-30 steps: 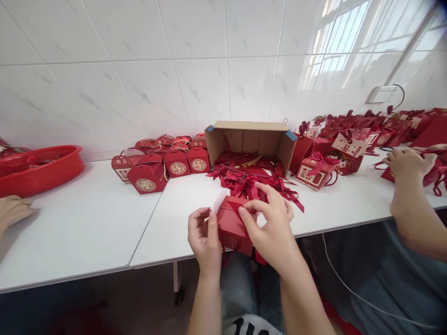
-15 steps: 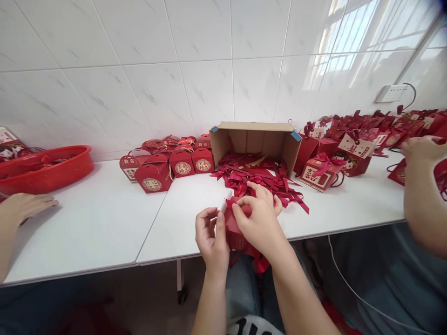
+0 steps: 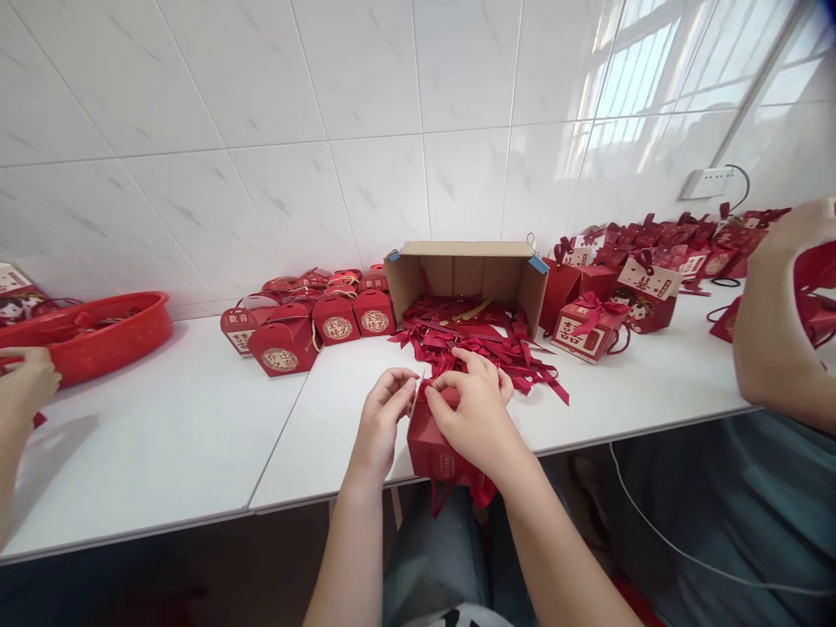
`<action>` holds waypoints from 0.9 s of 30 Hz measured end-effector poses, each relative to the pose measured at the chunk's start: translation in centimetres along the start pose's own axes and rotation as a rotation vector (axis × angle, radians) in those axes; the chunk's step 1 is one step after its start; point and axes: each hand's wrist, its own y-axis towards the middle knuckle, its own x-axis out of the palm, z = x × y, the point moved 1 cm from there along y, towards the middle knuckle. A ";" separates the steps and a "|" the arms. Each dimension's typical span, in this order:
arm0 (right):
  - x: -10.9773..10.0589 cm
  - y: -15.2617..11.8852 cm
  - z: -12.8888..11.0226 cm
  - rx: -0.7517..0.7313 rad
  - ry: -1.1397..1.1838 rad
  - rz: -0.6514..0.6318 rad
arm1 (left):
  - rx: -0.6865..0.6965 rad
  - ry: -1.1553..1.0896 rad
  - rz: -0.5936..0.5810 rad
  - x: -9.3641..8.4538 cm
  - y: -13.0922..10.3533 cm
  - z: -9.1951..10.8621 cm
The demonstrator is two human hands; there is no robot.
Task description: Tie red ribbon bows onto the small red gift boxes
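A red gift box (image 3: pixel 434 444) with a cord handle hanging below it is at the table's front edge, between my hands. My left hand (image 3: pixel 382 422) is closed in a pinch at the box's upper left edge; what lies between thumb and finger is too small to make out. Over the top and right side of the box curls my right hand (image 3: pixel 476 414), thumb and forefinger pinching at its top. A bit of red ribbon (image 3: pixel 483 489) hangs below the right hand. Just beyond lies a heap of red ribbons (image 3: pixel 450 340), spilling from a cardboard box (image 3: pixel 467 250) tipped on its side.
Several red gift boxes (image 3: pixel 284 344) stand to the left. More finished-looking ones with bows (image 3: pixel 591 329) crowd the right. A red basin (image 3: pixel 117 344) is at far left, a co-worker's hand (image 3: pixel 30 374) beside it. Another co-worker's arm (image 3: pixel 761 322) is at right.
The gift box has moved slightly left and its front shows more. My left hand has shifted left, off the box's side to its upper edge. The left co-worker's hand has moved left.
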 end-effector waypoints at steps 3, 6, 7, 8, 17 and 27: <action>0.0 -0.1 -0.1 -0.004 0.011 -0.005 | 0.000 0.055 -0.098 -0.3 0.6 1.1; 0.1 0.0 -0.1 -0.003 0.026 -0.003 | 0.024 0.102 -0.102 -0.4 0.8 1.7; 0.1 0.0 -0.1 -0.002 0.029 -0.002 | 0.033 0.121 -0.102 -0.4 0.9 1.9; 0.1 0.0 -0.1 -0.003 0.030 -0.001 | 0.043 0.140 -0.107 -0.5 0.9 2.0; -0.4 0.2 -0.1 0.039 0.155 -0.089 | 0.023 0.205 -0.128 -1.1 0.7 2.1; -0.5 0.5 0.4 0.050 0.227 -0.102 | 0.041 0.226 -0.120 -0.8 0.0 2.2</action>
